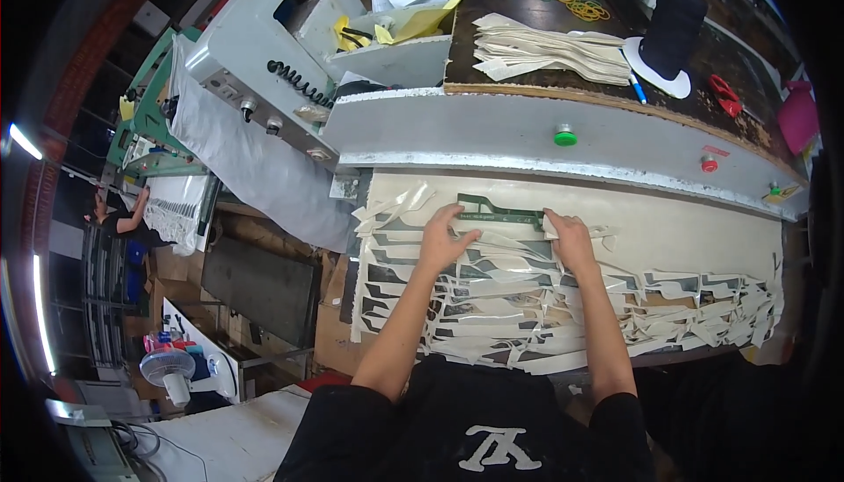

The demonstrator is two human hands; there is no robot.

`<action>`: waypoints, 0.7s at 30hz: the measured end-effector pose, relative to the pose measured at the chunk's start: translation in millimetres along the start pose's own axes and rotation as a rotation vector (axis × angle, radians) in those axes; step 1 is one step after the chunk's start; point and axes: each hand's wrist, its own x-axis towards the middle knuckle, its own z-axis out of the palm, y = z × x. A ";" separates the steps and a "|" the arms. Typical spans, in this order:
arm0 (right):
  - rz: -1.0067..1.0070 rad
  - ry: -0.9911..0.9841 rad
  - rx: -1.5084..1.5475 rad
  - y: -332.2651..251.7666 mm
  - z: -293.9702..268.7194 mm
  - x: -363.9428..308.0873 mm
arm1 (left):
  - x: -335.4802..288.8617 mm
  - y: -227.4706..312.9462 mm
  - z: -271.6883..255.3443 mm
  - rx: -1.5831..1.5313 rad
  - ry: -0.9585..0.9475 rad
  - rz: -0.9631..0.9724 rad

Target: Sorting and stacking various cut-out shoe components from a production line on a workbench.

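Note:
A long, narrow dark green cutting die [499,215] with a stepped outline lies on a cream sheet [686,227], just beyond my hands. My left hand [444,237] grips the die's left end, its thumb pointing inward along the near side. At the other end, my right hand [570,240] holds the die between bent fingers, and a bit of cream material shows beside those fingertips. Nearer to me, the sheet is cut through into a web of scrap strips [510,306], with dark gaps where pieces are out.
Behind the sheet runs a grey machine beam with a green button [565,135] and a red button [709,164]. On top sit stacked cream cut pieces [549,49], yellow rubber bands [571,0] and red-handled scissors [726,95]. Far left, another person [123,214] works; a fan [169,372] stands nearer.

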 end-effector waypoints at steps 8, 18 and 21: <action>0.049 0.284 0.112 -33.3 28.9 -19.4 | -3.8 -25.6 8.1 0.123 0.082 0.029; 0.090 0.261 0.142 -14.9 35.1 -22.9 | -21.1 -40.6 9.1 0.042 0.117 0.023; 0.111 0.230 0.109 -13.7 34.8 -25.4 | -21.1 -41.5 8.6 0.039 0.104 0.036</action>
